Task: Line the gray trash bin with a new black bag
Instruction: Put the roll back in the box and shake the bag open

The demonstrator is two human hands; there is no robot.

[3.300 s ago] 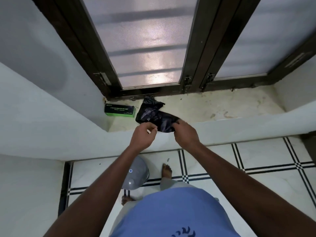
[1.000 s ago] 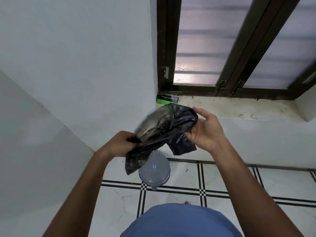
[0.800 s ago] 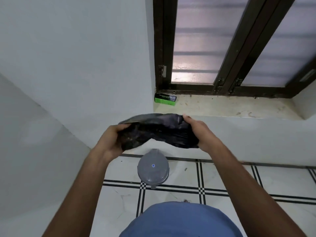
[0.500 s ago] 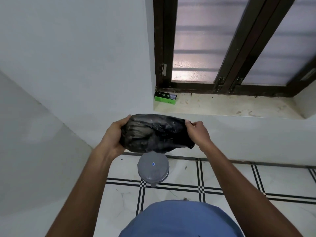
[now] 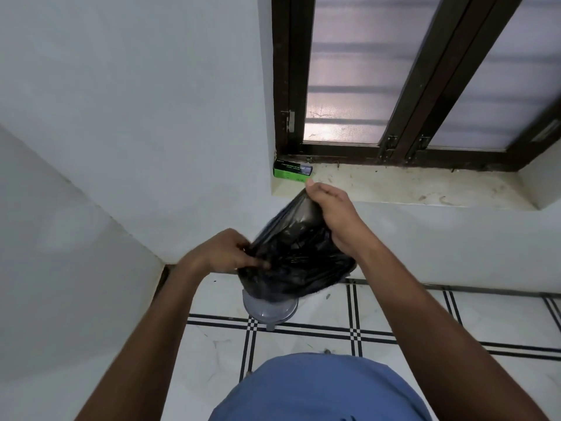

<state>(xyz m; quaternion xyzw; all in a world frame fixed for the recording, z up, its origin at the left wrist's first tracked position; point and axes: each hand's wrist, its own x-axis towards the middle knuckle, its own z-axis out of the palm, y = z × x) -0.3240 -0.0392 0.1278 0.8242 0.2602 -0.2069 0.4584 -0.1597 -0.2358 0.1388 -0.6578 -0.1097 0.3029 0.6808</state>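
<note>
I have the bag (image 5: 296,256) in both hands at chest height, bunched and crumpled, not yet opened out. My right hand (image 5: 331,215) is the higher and farther one, its fingers curled round the bag's upper edge near the sill (image 5: 425,189). My left hand (image 5: 226,253) is lower and closer to me, pinching the bag's near-left edge. The hands are apart, with the black film stretched loosely between them, so the bag's long axis runs on a diagonal, from low-left by my left hand up to high-right by my right.

The bin (image 5: 268,311) stands on the tiled floor (image 5: 425,323), directly below the bag and slightly toward me. Only the near part of its gray lid shows; the bag hangs in front of the rest. As far as I can judge, the lid is on, so the bin is not ready to take a liner.

What the next move turns on, I think, is that vertical line: the bin is straight down from the bag's sagging belly, and my left hand is the nearer one to it. I judge that the mouth must be found and spread first, then lowered; I cannot tell which end is the mouth.

A green box (image 5: 292,172) lies on the sill's left corner, under the window (image 5: 343,71).
</note>
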